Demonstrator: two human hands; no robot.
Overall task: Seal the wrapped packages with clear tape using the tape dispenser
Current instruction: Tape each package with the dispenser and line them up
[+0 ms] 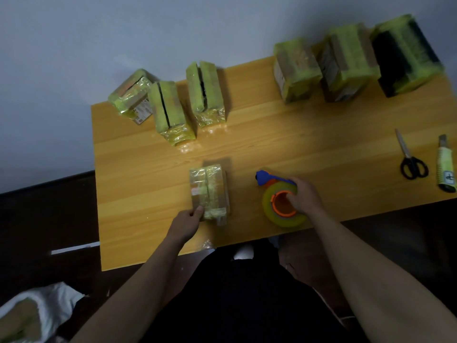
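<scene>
A small package (209, 189) wrapped in clear film lies near the front of the wooden table (309, 149). My left hand (186, 222) grips its near left corner, thumb on top. To its right lies the tape dispenser (279, 194): a blue handle, an orange hub and a big roll of clear tape. My right hand (305, 195) holds the dispenser from the right, fingers curled over the roll and hub. Three wrapped packages (170, 112) stand at the back left and three larger ones (346, 63) at the back right.
Black-handled scissors (410, 159) and a utility knife (446, 167) lie at the table's right edge. A white wall rises behind the table. The floor is dark, and a white bag (32, 310) lies at the lower left.
</scene>
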